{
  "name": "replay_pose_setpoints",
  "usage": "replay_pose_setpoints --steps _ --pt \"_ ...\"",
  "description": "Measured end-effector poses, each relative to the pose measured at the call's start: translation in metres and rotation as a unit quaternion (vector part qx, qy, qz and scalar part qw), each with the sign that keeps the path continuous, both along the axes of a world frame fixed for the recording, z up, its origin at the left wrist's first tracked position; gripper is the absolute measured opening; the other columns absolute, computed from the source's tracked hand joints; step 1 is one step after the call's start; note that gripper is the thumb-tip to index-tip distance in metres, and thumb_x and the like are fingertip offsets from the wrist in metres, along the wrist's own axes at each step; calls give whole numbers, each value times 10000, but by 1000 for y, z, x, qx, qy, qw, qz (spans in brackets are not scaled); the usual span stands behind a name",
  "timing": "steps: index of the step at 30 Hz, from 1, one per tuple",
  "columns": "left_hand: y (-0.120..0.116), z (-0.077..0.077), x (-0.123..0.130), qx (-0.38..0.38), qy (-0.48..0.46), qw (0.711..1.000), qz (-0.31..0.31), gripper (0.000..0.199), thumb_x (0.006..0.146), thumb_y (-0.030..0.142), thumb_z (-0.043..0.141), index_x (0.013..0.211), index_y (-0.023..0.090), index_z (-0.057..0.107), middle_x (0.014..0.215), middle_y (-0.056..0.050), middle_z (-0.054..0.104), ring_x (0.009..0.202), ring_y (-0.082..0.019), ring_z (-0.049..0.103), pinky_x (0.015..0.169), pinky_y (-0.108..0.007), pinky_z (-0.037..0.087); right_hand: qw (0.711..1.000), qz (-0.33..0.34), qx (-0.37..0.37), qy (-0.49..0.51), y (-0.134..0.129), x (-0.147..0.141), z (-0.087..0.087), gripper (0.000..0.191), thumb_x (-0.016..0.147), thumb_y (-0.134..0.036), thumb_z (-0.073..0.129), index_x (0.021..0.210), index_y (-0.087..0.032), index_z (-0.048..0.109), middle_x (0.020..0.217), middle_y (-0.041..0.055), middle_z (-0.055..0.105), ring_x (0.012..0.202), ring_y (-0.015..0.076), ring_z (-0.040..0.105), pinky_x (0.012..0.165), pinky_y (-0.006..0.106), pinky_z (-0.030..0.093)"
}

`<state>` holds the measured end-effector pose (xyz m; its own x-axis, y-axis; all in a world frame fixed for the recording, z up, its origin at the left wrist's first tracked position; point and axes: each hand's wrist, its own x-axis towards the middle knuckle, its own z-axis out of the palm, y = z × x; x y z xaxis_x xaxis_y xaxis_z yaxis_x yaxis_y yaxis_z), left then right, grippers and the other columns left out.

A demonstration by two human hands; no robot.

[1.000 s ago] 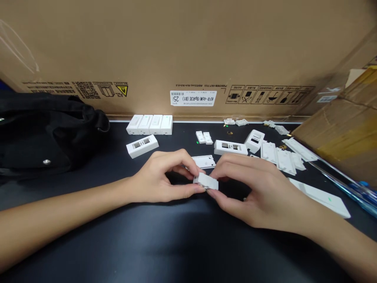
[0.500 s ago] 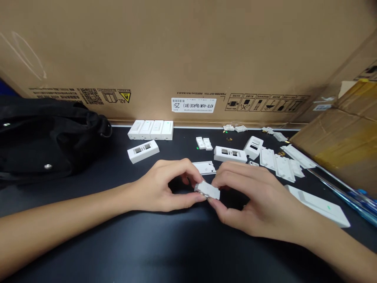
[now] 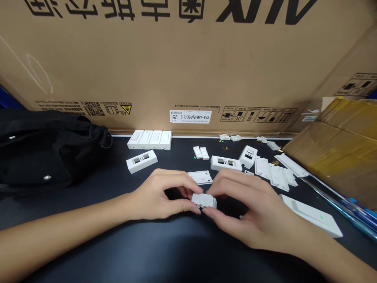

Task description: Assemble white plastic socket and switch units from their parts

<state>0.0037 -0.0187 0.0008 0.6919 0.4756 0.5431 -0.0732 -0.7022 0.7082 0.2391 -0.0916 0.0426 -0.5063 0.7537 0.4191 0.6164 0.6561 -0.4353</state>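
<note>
Between the left grip [image 3: 156, 195] and the right grip [image 3: 250, 210], a small white plastic part [image 3: 204, 200] has its long axis going sideways, and both grips are clamped on its two ends.

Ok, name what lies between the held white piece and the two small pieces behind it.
In the head view, a flat white plastic plate lies between the held piece and the two small pieces.

view: tipped upward, black lettering [image 3: 167, 10] now showing along the top of the carton [image 3: 176, 70] | white part [image 3: 204, 200]: turned more level between left hand [image 3: 159, 194] and right hand [image 3: 250, 210] (its notched edge now faces the camera)
</note>
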Motion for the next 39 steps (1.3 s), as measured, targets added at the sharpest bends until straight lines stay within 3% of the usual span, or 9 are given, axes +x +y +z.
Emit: replay_pose_setpoints --steps 14,17,20,23,26,30,32,35,39 --pt "-2 0 -1 16 -31 999 5 69 913 128 761 942 148 702 862 -52 737 741 -118 699 700 -207 587 1000 -16 3 -9 -4 0 0 98 965 -258 665 889 -203 634 828 3 616 758 151 564 634 289 403" --pt "-1 -1 -1 9 -25 1000 8 86 924 133 742 886 153 667 859 -44 708 736 -111 675 688 -209 570 999 -15 -15 -24 -4 -1 0 50 954 -223 647 999 -203 653 885 12 638 811 164 590 669 292 439" --pt "-2 -1 0 -11 -20 1000 15 133 924 154 747 869 164 626 849 -26 681 714 -97 644 671 -205 549 999 5 4 -49 -3 -3 -2 237 957 -213 654 1194 -197 649 1008 33 685 913 181 621 735 301 472" --pt "-4 -2 0 -29 -6 999 16 198 900 196 784 884 178 588 826 -11 668 693 -100 626 650 -216 532 996 22 38 -81 -2 -5 -4 183 982 -192 623 1157 -188 674 1011 42 692 909 189 616 722 313 465" --pt "-5 -1 -2 -41 24 998 30 170 945 251 737 930 193 578 835 -11 682 720 -120 646 671 -245 543 994 19 52 -93 -1 -4 -5 127 987 -200 597 1056 -175 701 953 49 672 863 197 602 688 330 456" --pt "3 0 -6 14 88 980 176 99 998 296 619 1016 208 577 932 -26 673 812 -159 635 753 -325 547 994 -11 43 -101 3 4 -4 146 994 -262 601 1020 -184 721 969 65 642 852 206 588 700 345 472" --pt "7 -1 -8 52 153 959 233 272 918 359 705 1101 213 567 1034 -48 664 915 -210 641 812 -389 548 993 -35 33 -111 5 10 -4 157 1007 -289 595 1015 -198 722 984 68 625 850 208 584 699 346 476" --pt "9 -1 -8 54 250 936 240 445 865 447 748 1203 233 553 1154 -64 663 1032 -270 653 867 -456 554 990 -60 26 -122 10 17 -5 171 1029 -294 561 1013 -202 705 964 65 601 834 209 584 694 349 481" --pt "8 0 -7 64 284 935 202 418 912 470 708 1239 251 567 1191 -60 684 1071 -274 664 892 -456 562 989 -76 3 -127 14 21 -7 186 1048 -297 527 1050 -200 685 981 69 591 825 208 598 707 355 503"
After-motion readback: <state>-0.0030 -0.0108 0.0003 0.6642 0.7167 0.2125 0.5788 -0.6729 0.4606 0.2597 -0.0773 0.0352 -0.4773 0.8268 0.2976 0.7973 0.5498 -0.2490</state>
